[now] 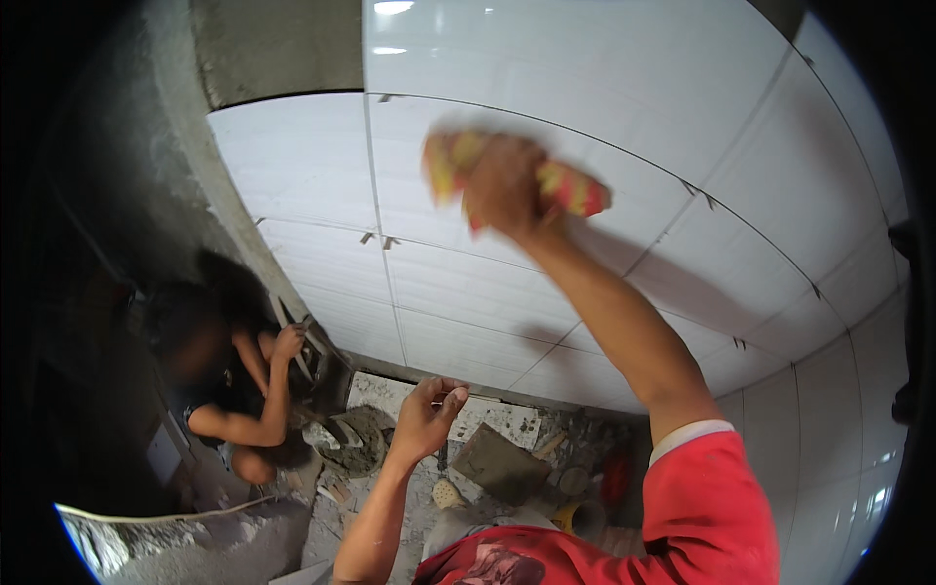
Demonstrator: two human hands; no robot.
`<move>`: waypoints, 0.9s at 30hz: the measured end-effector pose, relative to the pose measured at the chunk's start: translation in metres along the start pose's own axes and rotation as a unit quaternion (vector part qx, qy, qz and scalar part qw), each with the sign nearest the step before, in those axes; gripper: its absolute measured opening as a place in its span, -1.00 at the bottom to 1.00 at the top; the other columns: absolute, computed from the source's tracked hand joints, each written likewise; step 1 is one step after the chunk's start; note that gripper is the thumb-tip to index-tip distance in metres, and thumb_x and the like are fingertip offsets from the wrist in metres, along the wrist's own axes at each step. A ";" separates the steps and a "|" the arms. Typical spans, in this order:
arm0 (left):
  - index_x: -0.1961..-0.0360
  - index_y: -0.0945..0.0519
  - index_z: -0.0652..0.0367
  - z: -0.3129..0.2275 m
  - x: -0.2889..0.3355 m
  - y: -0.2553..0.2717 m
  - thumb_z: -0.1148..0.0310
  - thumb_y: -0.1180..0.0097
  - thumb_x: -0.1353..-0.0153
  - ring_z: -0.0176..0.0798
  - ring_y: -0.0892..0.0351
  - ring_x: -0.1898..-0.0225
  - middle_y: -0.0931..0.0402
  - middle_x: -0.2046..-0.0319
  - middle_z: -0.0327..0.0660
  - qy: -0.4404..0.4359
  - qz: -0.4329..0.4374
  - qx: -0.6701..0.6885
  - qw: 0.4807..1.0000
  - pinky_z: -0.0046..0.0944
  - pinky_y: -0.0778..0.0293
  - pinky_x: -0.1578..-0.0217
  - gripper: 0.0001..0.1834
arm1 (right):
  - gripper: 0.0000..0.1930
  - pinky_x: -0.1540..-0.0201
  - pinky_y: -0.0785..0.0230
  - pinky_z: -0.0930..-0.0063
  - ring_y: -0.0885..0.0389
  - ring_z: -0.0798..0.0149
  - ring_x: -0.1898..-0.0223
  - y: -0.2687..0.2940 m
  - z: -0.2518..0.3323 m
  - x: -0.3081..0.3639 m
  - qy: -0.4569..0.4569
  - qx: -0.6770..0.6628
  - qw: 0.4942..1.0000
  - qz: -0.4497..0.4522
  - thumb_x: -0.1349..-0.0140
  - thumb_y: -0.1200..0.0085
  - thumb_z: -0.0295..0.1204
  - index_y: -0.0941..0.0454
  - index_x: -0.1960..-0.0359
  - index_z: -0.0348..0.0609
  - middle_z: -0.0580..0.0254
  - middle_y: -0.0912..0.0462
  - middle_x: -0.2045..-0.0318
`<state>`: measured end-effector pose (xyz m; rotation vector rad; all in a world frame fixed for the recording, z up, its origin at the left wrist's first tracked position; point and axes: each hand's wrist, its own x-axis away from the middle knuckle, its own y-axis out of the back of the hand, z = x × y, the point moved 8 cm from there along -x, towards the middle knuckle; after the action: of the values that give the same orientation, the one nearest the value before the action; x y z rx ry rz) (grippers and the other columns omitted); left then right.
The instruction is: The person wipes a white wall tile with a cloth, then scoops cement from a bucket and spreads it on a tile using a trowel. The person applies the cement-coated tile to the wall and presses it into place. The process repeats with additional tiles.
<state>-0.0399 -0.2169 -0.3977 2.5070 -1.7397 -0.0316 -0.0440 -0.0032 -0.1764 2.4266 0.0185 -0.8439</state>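
Note:
My right hand [505, 185] is stretched up to the tiled wall, closed on a red and yellow cloth [573, 187]. Both are smeared by motion, and the bunched cloth seems to lie against a white tile [429, 210]. Lower down, my left hand [426, 419] is raised in front of the foot of the wall, apart from the tiles. Its fingers are curled in toward the thumb; anything between them is too small to make out. Small dark spacers [391, 243] stick out of the tile joints.
At the left a co-worker [229, 390] crouches by the wall's edge, near a bucket of grey mortar [356, 444]. Rubble and a grey square slab [500, 463] lie on the floor below me. Bare cement [278, 49] shows at the upper left.

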 end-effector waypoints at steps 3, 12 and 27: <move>0.04 -0.65 0.33 0.009 0.010 0.002 0.20 -0.18 -0.42 -0.38 -0.58 0.22 -0.63 0.31 -0.24 0.012 0.029 -0.024 0.999 -0.33 -0.47 0.14 -0.64 | -0.74 0.19 -0.43 0.18 -0.56 0.15 0.07 0.005 0.058 0.095 0.209 -0.071 0.954 -0.203 -0.24 -0.09 -0.26 -0.64 0.09 -0.02 0.22 -0.63 0.12; 0.05 -0.66 0.35 0.059 0.019 0.035 0.14 -0.21 -0.40 -0.45 -0.51 0.26 -0.62 0.32 -0.26 0.095 -0.025 -0.023 0.995 -0.37 -0.45 0.21 -0.59 | -0.24 -0.14 -0.27 -0.04 -0.36 -0.13 -0.10 0.036 -0.050 0.131 -0.251 -0.257 0.893 -0.270 0.07 -0.34 -0.66 -0.46 -0.28 0.03 0.01 -0.37 -0.13; 0.04 -0.66 0.33 0.068 0.009 0.042 0.13 -0.20 -0.41 -0.44 -0.53 0.28 -0.62 0.30 -0.27 0.115 -0.005 0.026 0.993 -0.39 -0.44 0.26 -0.59 | -0.31 -0.15 -0.42 0.13 -0.49 -0.11 -0.07 0.041 -0.175 0.241 -0.493 -0.313 0.801 -0.133 0.21 -0.31 -0.73 -0.56 -0.10 -0.07 0.07 -0.53 0.01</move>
<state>-0.0809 -0.2442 -0.4617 2.4404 -1.6568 0.2936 0.2561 0.0127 -0.1823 1.1782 0.2097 -1.7982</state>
